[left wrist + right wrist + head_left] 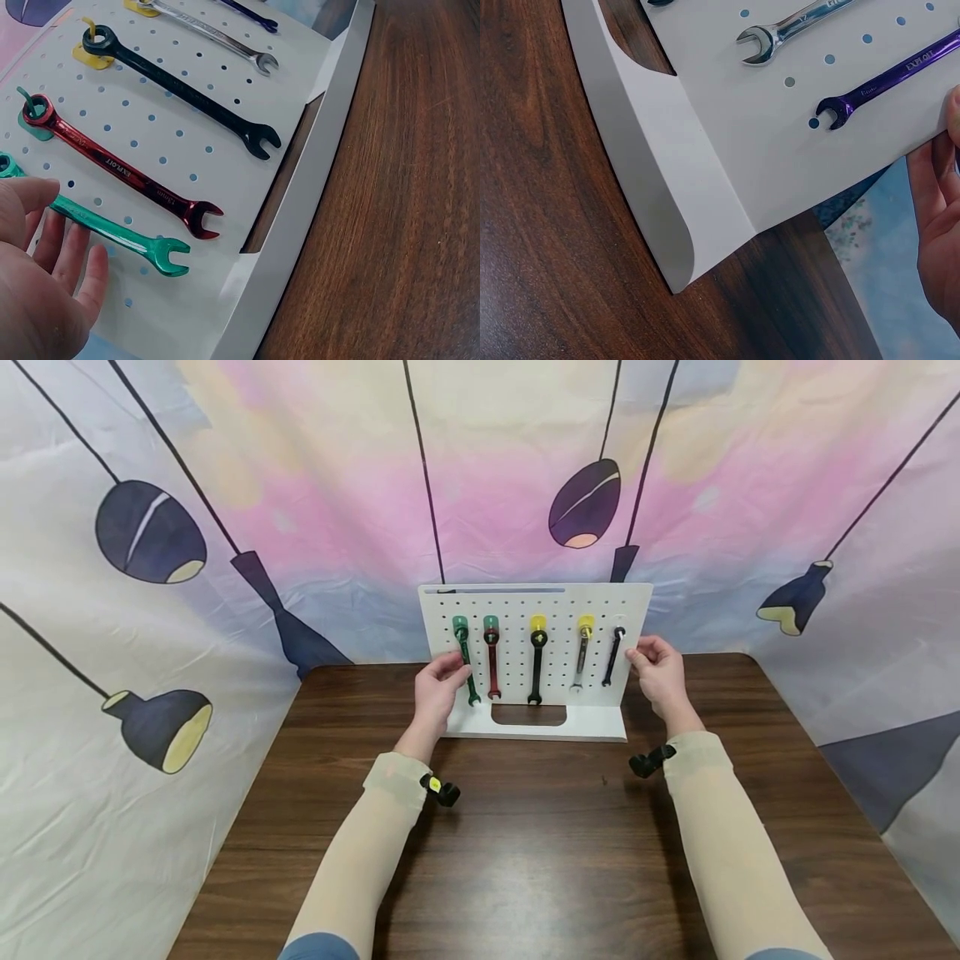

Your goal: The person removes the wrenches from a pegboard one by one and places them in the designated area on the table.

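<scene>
A white pegboard stand stands upright at the table's far side, with several combination wrenches hanging in a row from coloured hooks. My left hand is at its left side, thumb and fingers pinching the shaft of the green wrench, whose ring end is by its hook. Beside it hang a red wrench, a black wrench and a silver wrench. At the far right hangs a purple wrench. My right hand grips the board's right edge, thumb in front and fingers behind.
The stand's white base lip has a cut-out slot in its middle and rests on the dark wooden table. A curtain printed with lamps hangs right behind the table and along both sides.
</scene>
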Motion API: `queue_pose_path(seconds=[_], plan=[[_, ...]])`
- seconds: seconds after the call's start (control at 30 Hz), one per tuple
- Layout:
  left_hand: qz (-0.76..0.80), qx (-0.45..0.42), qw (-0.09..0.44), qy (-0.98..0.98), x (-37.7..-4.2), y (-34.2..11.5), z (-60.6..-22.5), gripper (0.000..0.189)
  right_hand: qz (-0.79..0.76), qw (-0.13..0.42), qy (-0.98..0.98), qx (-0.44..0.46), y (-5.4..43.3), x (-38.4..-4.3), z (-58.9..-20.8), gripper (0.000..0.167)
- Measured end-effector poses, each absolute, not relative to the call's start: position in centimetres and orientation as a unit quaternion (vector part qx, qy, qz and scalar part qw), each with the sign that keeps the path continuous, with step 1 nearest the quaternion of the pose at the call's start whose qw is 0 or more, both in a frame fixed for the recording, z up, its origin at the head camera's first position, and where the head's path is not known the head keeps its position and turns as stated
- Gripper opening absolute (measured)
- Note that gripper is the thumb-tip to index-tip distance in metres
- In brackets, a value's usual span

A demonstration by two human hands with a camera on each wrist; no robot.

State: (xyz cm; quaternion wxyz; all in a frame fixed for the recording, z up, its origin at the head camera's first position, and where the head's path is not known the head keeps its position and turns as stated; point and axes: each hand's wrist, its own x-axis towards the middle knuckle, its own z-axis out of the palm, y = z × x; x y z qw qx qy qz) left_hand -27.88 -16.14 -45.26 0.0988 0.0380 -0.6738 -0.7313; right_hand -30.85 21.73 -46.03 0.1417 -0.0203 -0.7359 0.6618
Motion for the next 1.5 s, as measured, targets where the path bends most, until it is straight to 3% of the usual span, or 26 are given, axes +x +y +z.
queue_pose_path(seconds=[0.13, 0.27, 0.9, 1.23, 1.5], plan=[[-0.732, 0.041, 0.102, -0.673, -27.6, -16.3, -45.6, 0.032, 0.664, 0.143, -0.734, -0.016, 21.4, -30.9, -46.3, 0.001], [-0.734, 0.045, 0.098, -0.670, -27.3, -16.5, -46.0, 0.031, 0.665, 0.135, -0.734, -0.015, 21.3, -31.0, -46.4, 0.009], [-0.739, 0.009, 0.081, -0.669, -27.1, -16.6, -46.5, 0.029, 0.672, 0.142, -0.727, -0.019, 21.7, -30.8, -46.2, 0.013], [-0.730, -0.002, 0.088, -0.678, -26.6, -17.1, -46.5, 0.032, 0.669, 0.141, -0.730, -0.020, 21.7, -31.0, -46.3, 0.002], [-0.721, -0.012, 0.088, -0.687, -26.4, -17.7, -46.6, 0.031, 0.667, 0.140, -0.732, -0.025, 21.8, -30.9, -46.3, 0.002]])
